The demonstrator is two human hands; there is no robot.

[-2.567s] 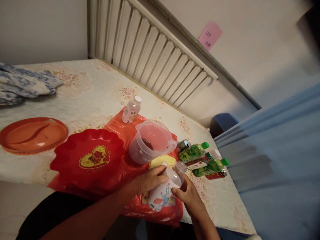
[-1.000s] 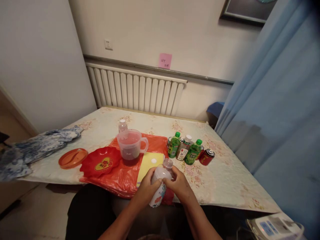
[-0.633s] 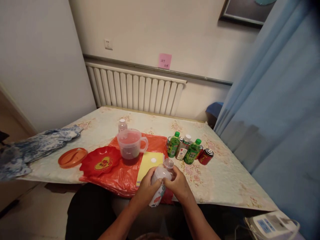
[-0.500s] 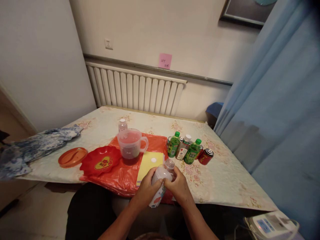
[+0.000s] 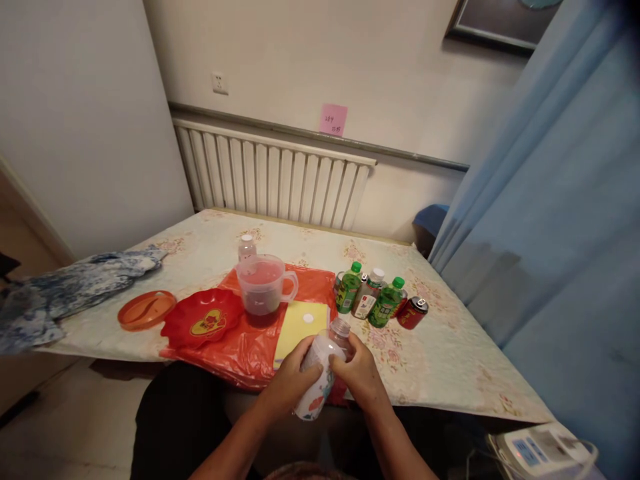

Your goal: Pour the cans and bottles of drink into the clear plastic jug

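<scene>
My left hand (image 5: 295, 377) is closed around a tilted white cylinder with a flower pattern (image 5: 317, 383), just past the table's near edge. My right hand (image 5: 364, 373) grips a clear plastic bottle (image 5: 341, 329) whose uncapped neck points up; its thumb presses against the white cylinder. The two pieces touch, and the fingers hide most of the bottle's body. I cannot tell whether the cylinder is a loose sleeve or a separate container. Behind my hands lies a yellow booklet (image 5: 297, 337) with a round white cap (image 5: 308, 319) on it.
A jug of dark liquid (image 5: 260, 293) stands on red plastic sheeting (image 5: 250, 360), a small clear bottle (image 5: 247, 247) behind it. Left are a red dish (image 5: 185, 327) and an orange lid (image 5: 147, 311). Green-capped bottles (image 5: 385, 307) and a red can (image 5: 413, 313) stand right.
The white cylinder has shifted slightly down and left, turning so more of its pattern shows. Both hands keep their grip. The camera view has moved a little.
</scene>
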